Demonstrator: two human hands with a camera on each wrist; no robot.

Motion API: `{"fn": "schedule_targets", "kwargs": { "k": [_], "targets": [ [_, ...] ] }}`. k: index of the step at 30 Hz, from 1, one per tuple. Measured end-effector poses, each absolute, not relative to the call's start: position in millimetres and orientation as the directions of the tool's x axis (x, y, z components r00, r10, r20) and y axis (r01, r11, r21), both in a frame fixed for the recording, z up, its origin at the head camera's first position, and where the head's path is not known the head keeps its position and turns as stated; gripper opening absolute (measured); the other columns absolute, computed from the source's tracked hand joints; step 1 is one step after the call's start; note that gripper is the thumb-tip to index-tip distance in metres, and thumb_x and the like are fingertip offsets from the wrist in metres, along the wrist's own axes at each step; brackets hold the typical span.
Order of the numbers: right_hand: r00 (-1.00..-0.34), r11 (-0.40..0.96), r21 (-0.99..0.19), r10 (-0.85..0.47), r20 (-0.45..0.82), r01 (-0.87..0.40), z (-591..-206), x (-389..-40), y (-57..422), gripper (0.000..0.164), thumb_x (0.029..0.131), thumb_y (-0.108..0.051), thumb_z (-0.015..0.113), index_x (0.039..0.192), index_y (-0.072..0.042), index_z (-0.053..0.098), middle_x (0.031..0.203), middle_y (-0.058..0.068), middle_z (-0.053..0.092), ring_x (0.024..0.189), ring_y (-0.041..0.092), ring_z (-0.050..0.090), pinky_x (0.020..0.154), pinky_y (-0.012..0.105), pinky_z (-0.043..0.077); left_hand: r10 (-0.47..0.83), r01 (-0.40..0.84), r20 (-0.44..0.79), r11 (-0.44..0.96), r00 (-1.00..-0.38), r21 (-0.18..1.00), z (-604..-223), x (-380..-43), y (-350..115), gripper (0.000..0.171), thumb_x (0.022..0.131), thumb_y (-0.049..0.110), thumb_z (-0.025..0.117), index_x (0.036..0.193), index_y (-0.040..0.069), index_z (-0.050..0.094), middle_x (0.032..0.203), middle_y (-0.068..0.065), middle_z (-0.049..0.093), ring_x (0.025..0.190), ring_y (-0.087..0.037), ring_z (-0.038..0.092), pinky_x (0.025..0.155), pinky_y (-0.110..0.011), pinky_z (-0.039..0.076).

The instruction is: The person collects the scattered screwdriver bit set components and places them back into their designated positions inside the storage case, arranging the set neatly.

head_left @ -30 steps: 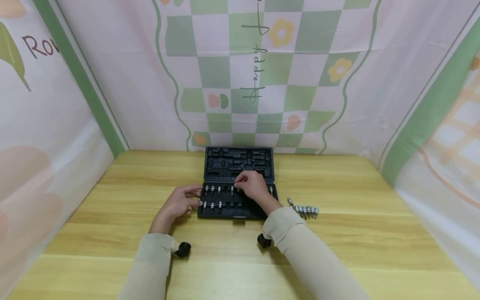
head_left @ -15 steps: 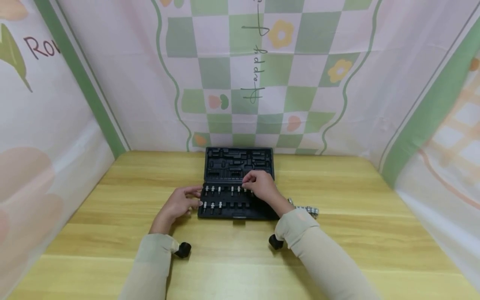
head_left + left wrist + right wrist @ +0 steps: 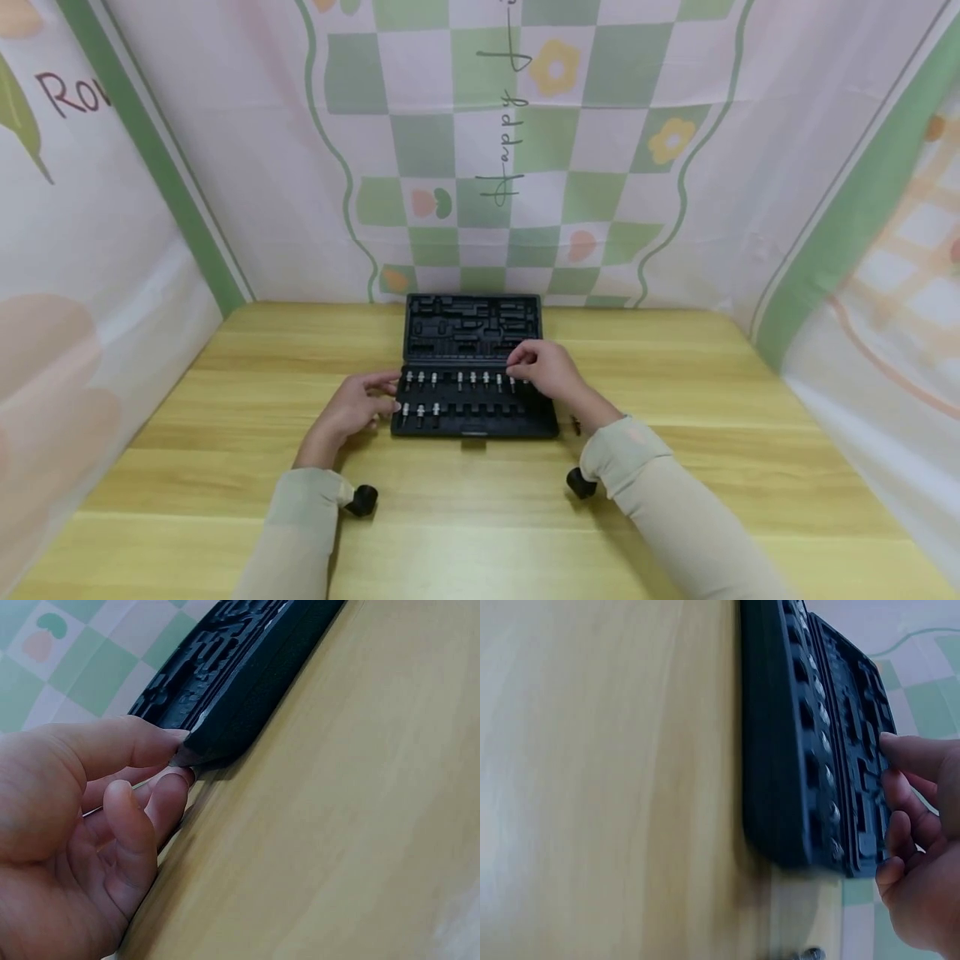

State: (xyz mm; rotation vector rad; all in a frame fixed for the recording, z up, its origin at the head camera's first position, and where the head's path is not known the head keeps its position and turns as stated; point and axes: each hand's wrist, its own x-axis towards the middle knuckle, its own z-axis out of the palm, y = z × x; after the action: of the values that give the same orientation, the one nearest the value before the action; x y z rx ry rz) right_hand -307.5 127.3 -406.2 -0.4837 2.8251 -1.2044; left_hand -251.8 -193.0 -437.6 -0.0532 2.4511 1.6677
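There they were, both arms out in front, the left sleeve [image 3: 300,525] and the right sleeve [image 3: 678,504] cuffed back to leave the wrists bare, each forearm slanting inward! The left hand [image 3: 352,408] lay palm inward, index finger stretched to the right, thumb [image 3: 112,742] extended nearer the body, other fingers bent. And the right hand [image 3: 555,371], reaching slightly farther forward, brought thumb and index finger close together at the tips, the remaining fingers loosely curled.
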Motion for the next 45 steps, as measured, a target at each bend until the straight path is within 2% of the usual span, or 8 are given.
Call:
{"fn": "schedule_targets", "kwargs": {
  "k": [6,15,24,29,36,45],
  "targets": [
    [-0.947,0.632,-0.73,-0.313,0.069,-0.262,-403.3,-307.8,146.4,0.005,0.089,-0.011,0.072,0.093,-0.008,0.071,0.079,0.004,0.062,0.072,0.023,0.056,0.062,0.035,0.046,0.075,-0.122,-0.161,0.375,-0.984,0.919,-437.3,-252.8,-195.3,0.056,0.084,-0.002,0.067,0.138,0.012,0.057,0.117,-0.012,0.06,0.076,-0.021,0.06,0.051,-0.031,0.047],
    [-0.938,0.571,-0.79,-0.346,0.017,-0.225,-405.1,-305.8,164.5,0.008,0.091,-0.007,0.068,0.096,-0.002,0.07,0.079,0.008,0.059,0.074,0.035,0.055,0.059,0.035,0.045,0.066,-0.115,-0.151,0.385,-0.986,0.916,-438.7,-253.1,-196.5,0.056,0.084,-0.003,0.067,0.137,0.01,0.057,0.116,-0.013,0.06,0.076,-0.021,0.06,0.051,-0.031,0.047],
    [-0.913,0.604,-0.745,-0.406,0.019,-0.284,-406.3,-308.3,183.7,0.007,0.09,-0.007,0.069,0.095,-0.004,0.07,0.077,0.006,0.059,0.07,0.024,0.052,0.061,0.035,0.044,0.07,-0.123,-0.161,0.381,-0.984,0.917,-439.7,-252.5,-196.3,0.056,0.085,-0.002,0.068,0.138,0.011,0.056,0.116,-0.013,0.059,0.076,-0.021,0.059,0.049,-0.03,0.047],
    [-0.888,0.614,-0.716,-0.459,0.019,-0.333,-405.6,-306.8,198.2,0.011,0.088,-0.004,0.069,0.099,0.0,0.07,0.08,0.005,0.06,0.072,0.021,0.053,0.064,0.036,0.045,0.086,-0.116,-0.158,0.372,-0.984,0.921,-440.9,-253.3,-195.2,0.055,0.086,-0.002,0.067,0.138,0.011,0.056,0.117,-0.013,0.059,0.076,-0.021,0.059,0.05,-0.03,0.047],
    [-0.865,0.619,-0.706,-0.502,-0.018,-0.345,-407.8,-305.3,217.2,0.016,0.087,0.001,0.066,0.102,0.004,0.07,0.08,0.006,0.062,0.072,0.019,0.054,0.063,0.033,0.047,0.092,-0.112,-0.156,0.368,-0.984,0.923,-439.6,-252.7,-194.1,0.056,0.086,-0.002,0.067,0.139,0.01,0.055,0.117,-0.013,0.058,0.076,-0.021,0.059,0.05,-0.031,0.046],
    [-0.857,0.649,-0.683,-0.511,-0.064,-0.336,-408.6,-303.8,231.7,0.015,0.085,0.0,0.071,0.101,0.001,0.071,0.076,0.006,0.061,0.069,0.019,0.053,0.063,0.034,0.047,0.099,-0.115,-0.16,0.356,-0.982,0.927,-439.7,-252.9,-195.0,0.056,0.086,-0.002,0.067,0.14,0.011,0.054,0.118,-0.014,0.058,0.075,-0.021,0.058,0.05,-0.031,0.045]
  ]
}}
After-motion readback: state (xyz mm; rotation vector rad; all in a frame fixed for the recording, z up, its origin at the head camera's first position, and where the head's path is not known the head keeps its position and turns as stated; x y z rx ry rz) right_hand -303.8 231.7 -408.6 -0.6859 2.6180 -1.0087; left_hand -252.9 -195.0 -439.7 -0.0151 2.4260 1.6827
